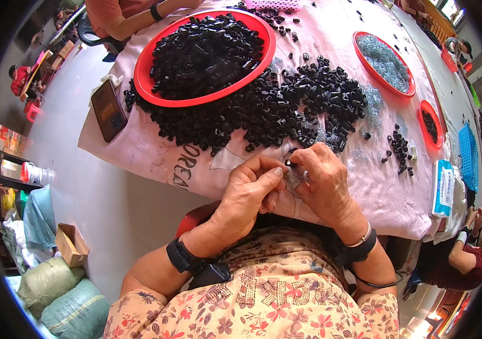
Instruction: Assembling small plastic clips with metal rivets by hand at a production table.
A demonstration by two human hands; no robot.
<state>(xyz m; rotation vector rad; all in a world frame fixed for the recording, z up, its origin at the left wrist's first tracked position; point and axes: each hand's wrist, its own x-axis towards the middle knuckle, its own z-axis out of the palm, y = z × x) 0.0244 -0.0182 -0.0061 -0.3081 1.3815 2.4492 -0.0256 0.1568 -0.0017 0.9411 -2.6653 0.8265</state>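
Close together at the table's near edge, my hands meet in front of my body. My right hand (324, 179) pinches a small black plastic piece (291, 164) between thumb and fingertips. My left hand (250, 189) is closed just beside it, thumb pressed on the index finger; whatever it holds is hidden. Just beyond my hands spreads a loose heap of black plastic pieces (218, 121). Behind that heap, a red round tray (145, 85) is piled with more of the same pieces. Small clear and silvery bits (372, 110) lie scattered at the heap's right side.
A phone (108, 110) lies at the table's left edge. To the right are a red tray (359, 53) of silvery bits, a smaller red tray (423, 133), a blue-and-white packet (443, 188) and a blue basket (468, 155). Another person's arm (133, 25) rests across the table.
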